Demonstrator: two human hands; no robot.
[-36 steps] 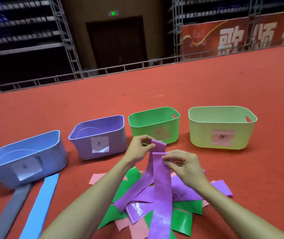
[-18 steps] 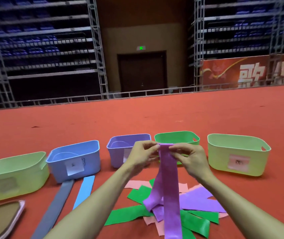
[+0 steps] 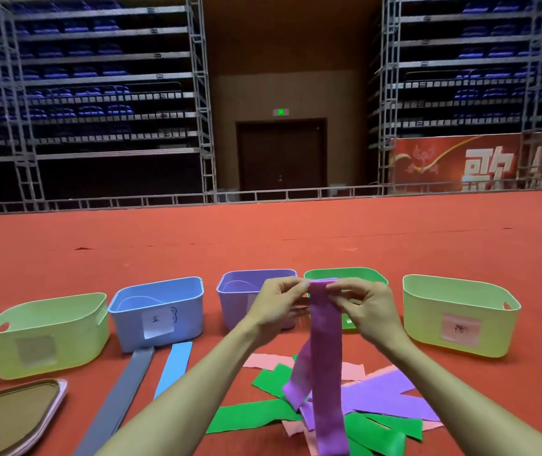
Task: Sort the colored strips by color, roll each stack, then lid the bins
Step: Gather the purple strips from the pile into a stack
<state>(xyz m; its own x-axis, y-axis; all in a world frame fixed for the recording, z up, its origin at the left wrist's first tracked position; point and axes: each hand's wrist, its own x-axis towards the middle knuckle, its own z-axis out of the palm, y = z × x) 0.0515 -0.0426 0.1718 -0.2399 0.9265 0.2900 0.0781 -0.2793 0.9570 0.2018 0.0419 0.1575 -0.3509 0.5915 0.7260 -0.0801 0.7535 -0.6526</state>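
Both hands raised in front of the bins: left hand (image 3: 278, 304) and right hand (image 3: 366, 306) each pinch the top end of the purple strips (image 3: 324, 350), which hang down to the mixed pile (image 3: 358, 409) of green, pink and purple strips on the red floor (image 3: 263, 238). Far row, left to right: yellow-green bin (image 3: 45, 334), blue bin (image 3: 159, 312), purple bin (image 3: 240, 297), green bin (image 3: 345, 274), another yellow-green bin (image 3: 460, 314). Grey strip (image 3: 121, 393) and blue strip (image 3: 174, 368) lie near the blue bin; brown lid (image 3: 9, 416) sits near left.
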